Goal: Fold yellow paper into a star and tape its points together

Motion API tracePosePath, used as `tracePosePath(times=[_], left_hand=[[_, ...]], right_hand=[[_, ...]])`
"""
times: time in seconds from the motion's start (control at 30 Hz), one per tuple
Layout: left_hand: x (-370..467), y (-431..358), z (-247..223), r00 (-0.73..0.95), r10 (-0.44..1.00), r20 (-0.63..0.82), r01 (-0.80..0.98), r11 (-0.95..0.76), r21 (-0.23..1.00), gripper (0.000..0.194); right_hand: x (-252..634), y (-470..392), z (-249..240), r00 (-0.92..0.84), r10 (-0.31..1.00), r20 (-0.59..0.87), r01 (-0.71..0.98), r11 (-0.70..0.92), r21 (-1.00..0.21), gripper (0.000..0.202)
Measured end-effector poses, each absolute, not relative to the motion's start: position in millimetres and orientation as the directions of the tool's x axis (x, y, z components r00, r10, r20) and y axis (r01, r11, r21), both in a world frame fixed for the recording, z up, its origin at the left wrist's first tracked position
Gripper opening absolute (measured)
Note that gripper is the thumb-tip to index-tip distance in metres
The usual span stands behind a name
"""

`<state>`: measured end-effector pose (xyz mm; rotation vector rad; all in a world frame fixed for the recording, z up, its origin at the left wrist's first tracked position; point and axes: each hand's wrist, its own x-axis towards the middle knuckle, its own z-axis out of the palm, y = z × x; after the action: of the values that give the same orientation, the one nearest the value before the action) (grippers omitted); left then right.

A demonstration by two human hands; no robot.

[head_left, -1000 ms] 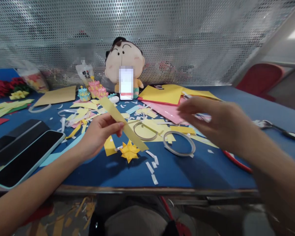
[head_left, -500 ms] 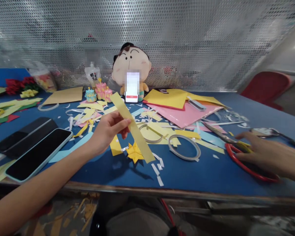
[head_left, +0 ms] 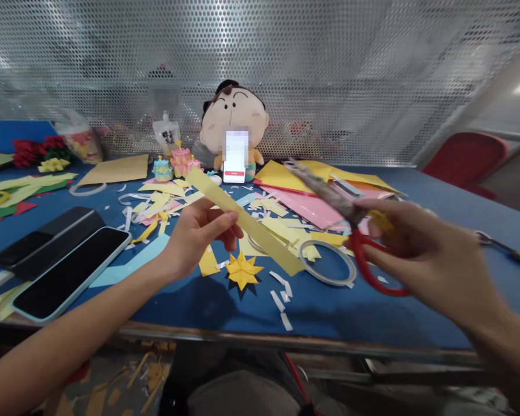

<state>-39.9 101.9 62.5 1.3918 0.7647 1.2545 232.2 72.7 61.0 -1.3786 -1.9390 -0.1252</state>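
My left hand (head_left: 199, 234) pinches a long pale yellow paper strip (head_left: 268, 241) between thumb and fingers, holding it slanted above the table. Red-handled scissors (head_left: 329, 193) are in my right hand (head_left: 429, 254), off the table, with their blades pointing up and to the left; motion blurs them a little. Below the strip lies a folded yellow paper star (head_left: 242, 270). A roll of white tape (head_left: 328, 281) rests between the strip's lower end and my right hand.
Two dark phones, one in a light blue case (head_left: 71, 274), lie at the left. A plush doll (head_left: 236, 115) stands at the back behind an upright lit phone (head_left: 236, 156). Paper scraps (head_left: 281, 231), white bits (head_left: 277, 300) and yellow sheets (head_left: 372, 179) cover parts of the blue table (head_left: 164, 312).
My right hand has lifted the scissors from the table and moved left with them. The paper strip in my left hand has tilted flatter, its lower end further right.
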Motion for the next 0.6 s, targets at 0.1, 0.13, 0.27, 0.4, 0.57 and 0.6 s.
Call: tracePosePath(times=[0.1, 0.13, 0.27, 0.4, 0.57, 0.6], left_hand=[[-41.4, 101.7, 60.4, 0.253, 0.926, 0.281, -0.175, -0.242, 0.954, 0.009], [-41.8, 101.8, 60.1, 0.252, 0.926, 0.281, -0.167, -0.244, 0.955, 0.011], [-42.4, 103.5, 60.1, 0.217, 0.938, 0.271, -0.152, -0.242, 0.958, 0.013], [-42.4, 108.6, 59.4, 0.135, 0.954, 0.269, -0.164, -0.246, 0.955, 0.012], [-43.8, 116.4, 59.6, 0.016, 0.963, 0.269, -0.178, -0.262, 0.948, 0.01], [-44.1, 117.4, 59.9, -0.009, 0.962, 0.273, -0.181, -0.27, 0.946, 0.01]], right_hand=[[199.9, 78.1, 65.4, -0.271, 0.753, 0.6, 0.7, 0.582, -0.414, 0.027], [192.9, 80.9, 67.2, -0.31, 0.75, 0.584, 0.655, 0.614, -0.44, 0.026], [180.6, 93.6, 71.0, -0.412, 0.725, 0.553, 0.563, 0.679, -0.471, 0.028], [181.2, 110.9, 70.2, -0.424, 0.735, 0.528, 0.635, 0.658, -0.406, 0.041], [192.8, 142.1, 76.5, -0.199, 0.817, 0.541, 0.814, 0.445, -0.373, 0.063], [195.8, 146.8, 77.8, -0.144, 0.806, 0.573, 0.835, 0.41, -0.367, 0.063]])
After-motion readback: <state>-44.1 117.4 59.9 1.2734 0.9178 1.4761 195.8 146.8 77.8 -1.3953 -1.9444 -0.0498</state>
